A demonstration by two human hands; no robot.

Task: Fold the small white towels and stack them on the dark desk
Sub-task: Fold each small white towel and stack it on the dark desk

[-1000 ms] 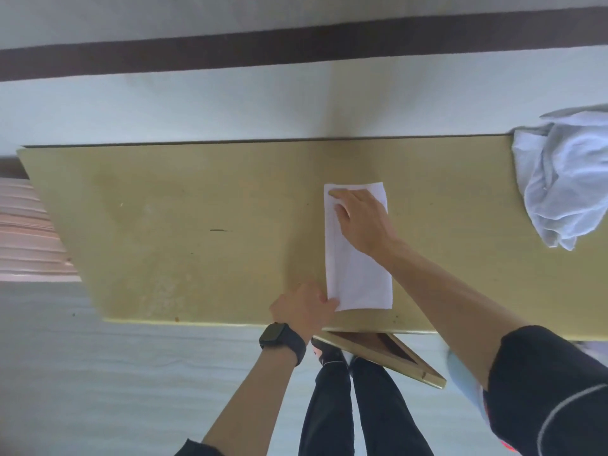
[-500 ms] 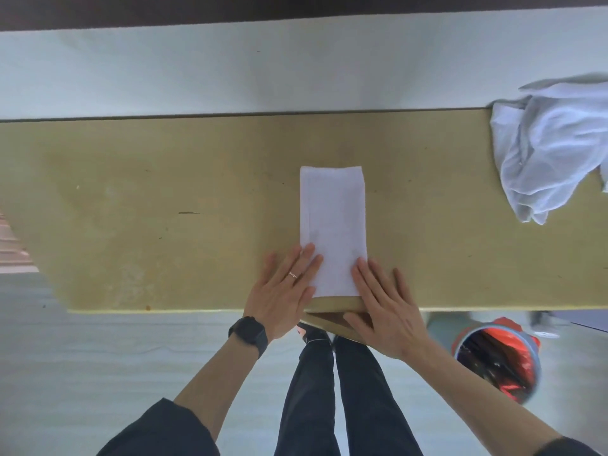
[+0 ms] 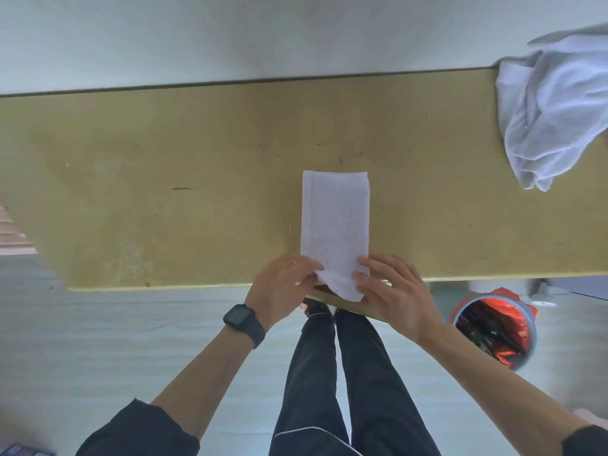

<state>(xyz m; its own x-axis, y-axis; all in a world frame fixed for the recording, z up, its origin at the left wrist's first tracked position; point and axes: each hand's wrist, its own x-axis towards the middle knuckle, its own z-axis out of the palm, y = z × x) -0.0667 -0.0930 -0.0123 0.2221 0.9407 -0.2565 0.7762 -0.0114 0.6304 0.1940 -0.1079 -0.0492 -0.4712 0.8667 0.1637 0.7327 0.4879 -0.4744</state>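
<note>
Head camera looks down on a long yellow-brown desk [image 3: 164, 159] that runs from side to side, with a pale wall behind it and a pale floor in front. A person stands at the near edge, and two legs in dark trousers [image 3: 329, 373] show below. On the left arm there is a black watch [image 3: 242, 319] at the wrist. The left hand [image 3: 283, 284] has its fingers bent onto the near left corner of a small white towel [image 3: 335, 218] and pinches it. The towel is folded into a long thin strip. It lies flat on the desk near the middle, and its near end is bunched up and sticks out just past the desk edge. The right hand [image 3: 394, 297] pinches the near right corner of the towel with bent fingers. Farther right, a round bin [image 3: 493, 327] with a red bag in it stands on the floor. At the far right end of the desk lies a loose heap of white cloth [image 3: 552, 110], well apart from the folded towel.
</note>
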